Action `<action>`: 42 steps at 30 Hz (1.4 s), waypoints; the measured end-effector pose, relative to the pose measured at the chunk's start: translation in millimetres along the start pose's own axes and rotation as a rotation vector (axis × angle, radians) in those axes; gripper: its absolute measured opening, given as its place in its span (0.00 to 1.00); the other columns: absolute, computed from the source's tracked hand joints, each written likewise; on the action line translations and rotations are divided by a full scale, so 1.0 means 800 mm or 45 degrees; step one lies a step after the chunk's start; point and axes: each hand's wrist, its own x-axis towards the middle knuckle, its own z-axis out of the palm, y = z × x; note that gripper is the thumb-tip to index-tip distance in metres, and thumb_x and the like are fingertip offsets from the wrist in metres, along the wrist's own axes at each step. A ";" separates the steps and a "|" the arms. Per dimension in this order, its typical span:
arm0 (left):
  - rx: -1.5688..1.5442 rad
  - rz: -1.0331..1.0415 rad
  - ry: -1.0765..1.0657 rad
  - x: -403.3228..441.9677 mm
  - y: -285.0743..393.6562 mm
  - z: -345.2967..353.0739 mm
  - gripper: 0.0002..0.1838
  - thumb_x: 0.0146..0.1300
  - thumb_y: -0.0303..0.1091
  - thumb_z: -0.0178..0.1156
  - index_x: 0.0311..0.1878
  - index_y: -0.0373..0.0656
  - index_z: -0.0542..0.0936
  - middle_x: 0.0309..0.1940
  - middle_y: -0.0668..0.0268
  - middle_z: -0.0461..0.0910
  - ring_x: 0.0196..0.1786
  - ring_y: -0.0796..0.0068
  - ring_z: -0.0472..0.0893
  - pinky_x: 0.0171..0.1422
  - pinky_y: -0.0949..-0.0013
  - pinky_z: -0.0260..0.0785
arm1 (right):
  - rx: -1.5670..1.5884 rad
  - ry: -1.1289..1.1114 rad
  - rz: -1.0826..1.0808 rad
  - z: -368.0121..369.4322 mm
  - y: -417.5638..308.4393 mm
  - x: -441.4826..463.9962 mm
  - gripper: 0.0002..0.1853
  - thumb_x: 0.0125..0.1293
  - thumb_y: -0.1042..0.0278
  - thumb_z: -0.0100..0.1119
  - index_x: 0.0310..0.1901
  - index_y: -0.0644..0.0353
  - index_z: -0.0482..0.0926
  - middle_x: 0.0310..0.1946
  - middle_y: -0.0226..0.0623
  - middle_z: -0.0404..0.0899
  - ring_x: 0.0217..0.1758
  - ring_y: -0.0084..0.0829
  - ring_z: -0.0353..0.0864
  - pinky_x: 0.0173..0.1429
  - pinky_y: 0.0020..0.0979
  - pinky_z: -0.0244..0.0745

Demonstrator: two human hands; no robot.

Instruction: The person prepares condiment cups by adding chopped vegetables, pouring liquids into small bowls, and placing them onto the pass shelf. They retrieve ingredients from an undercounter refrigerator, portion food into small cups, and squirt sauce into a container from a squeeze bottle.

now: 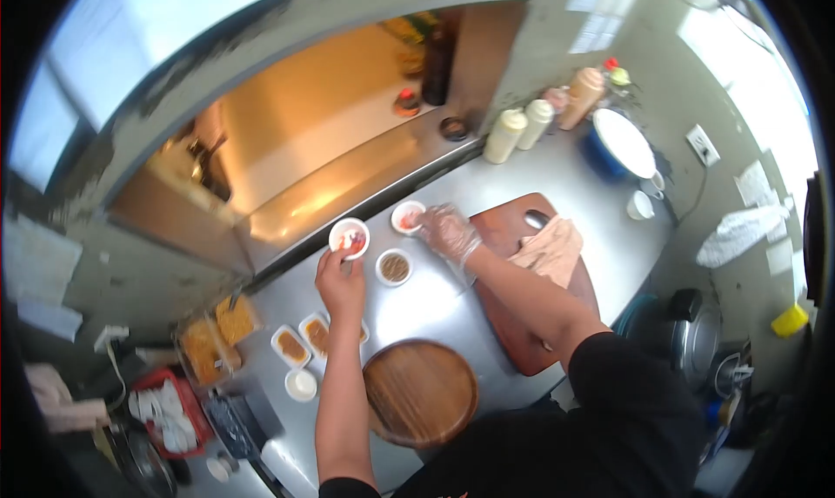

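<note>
Across the shiny metal worktop point(426, 311), quite a spread. Off to the right, a reddish-brown wooden cutting board point(504, 311), lying at a slant under the right forearm. Between the forearms, close to the body, a round, dark-brown wooden plate point(422, 394). Way back in the far right corner, a deep blue bowl with a white inside point(622, 141). On the board, a crumpled, peachy-tan, cloth-like sheet point(557, 250).

Now for the hands. Right hand point(448, 234) in a loose, clear plastic glove, fingers bunched right at a small round white cup of pinkish-red bits point(407, 218). Can't tell if pinching anything, too blurry under the plastic. Left hand point(341, 280) bare, fingers closed in on the near side of another small round white cup, red and white stuff inside point(349, 237), out by the worktop's far edge. Can't really tell if lifted clear of the metal.

Just beside those two, a third small white cup full of brownish grains point(394, 267). Left of the left forearm, oblong white dishes of orange-brown sauce point(290, 346), plus a little white cup with creamy-white contents point(301, 385) just below.
</note>
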 end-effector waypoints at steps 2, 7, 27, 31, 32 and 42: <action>-0.005 0.025 -0.031 -0.003 0.036 0.021 0.11 0.52 0.22 0.72 0.40 0.39 0.84 0.48 0.53 0.84 0.49 0.53 0.84 0.53 0.60 0.77 | -0.031 -0.017 0.076 0.003 0.024 -0.011 0.08 0.64 0.66 0.57 0.39 0.54 0.85 0.38 0.47 0.85 0.46 0.46 0.85 0.56 0.44 0.77; -0.123 -0.174 -0.237 -0.046 0.122 0.083 0.14 0.51 0.25 0.76 0.38 0.38 0.80 0.49 0.54 0.83 0.49 0.54 0.83 0.52 0.59 0.75 | 0.466 0.337 0.636 -0.121 0.054 -0.044 0.17 0.60 0.68 0.61 0.52 0.58 0.85 0.47 0.53 0.85 0.53 0.53 0.84 0.60 0.43 0.78; -0.130 -0.264 -0.028 -0.229 0.266 0.279 0.26 0.41 0.26 0.84 0.39 0.42 0.75 0.53 0.52 0.81 0.55 0.58 0.83 0.61 0.60 0.74 | 0.600 0.965 0.806 -0.329 0.694 0.020 0.35 0.50 0.63 0.80 0.59 0.67 0.78 0.54 0.48 0.84 0.56 0.39 0.84 0.61 0.36 0.76; -0.265 -0.255 -0.022 -0.228 0.273 0.306 0.30 0.43 0.26 0.83 0.45 0.43 0.71 0.55 0.52 0.79 0.57 0.59 0.82 0.62 0.61 0.74 | 0.493 0.920 0.884 -0.337 0.659 0.026 0.33 0.50 0.63 0.81 0.56 0.66 0.79 0.51 0.46 0.86 0.53 0.38 0.86 0.58 0.36 0.78; -0.265 -0.278 -0.040 -0.232 0.271 0.309 0.30 0.44 0.26 0.83 0.45 0.43 0.71 0.55 0.52 0.79 0.57 0.60 0.82 0.62 0.62 0.74 | 0.522 0.927 0.830 -0.336 0.660 0.027 0.33 0.49 0.62 0.82 0.55 0.66 0.79 0.51 0.46 0.86 0.53 0.38 0.86 0.57 0.36 0.78; -0.021 -0.290 -0.082 -0.248 0.294 0.300 0.45 0.45 0.25 0.81 0.63 0.39 0.63 0.59 0.53 0.73 0.62 0.59 0.78 0.68 0.60 0.71 | 0.731 1.271 0.708 -0.345 0.642 0.033 0.33 0.45 0.62 0.86 0.51 0.63 0.77 0.45 0.41 0.85 0.47 0.32 0.85 0.55 0.34 0.79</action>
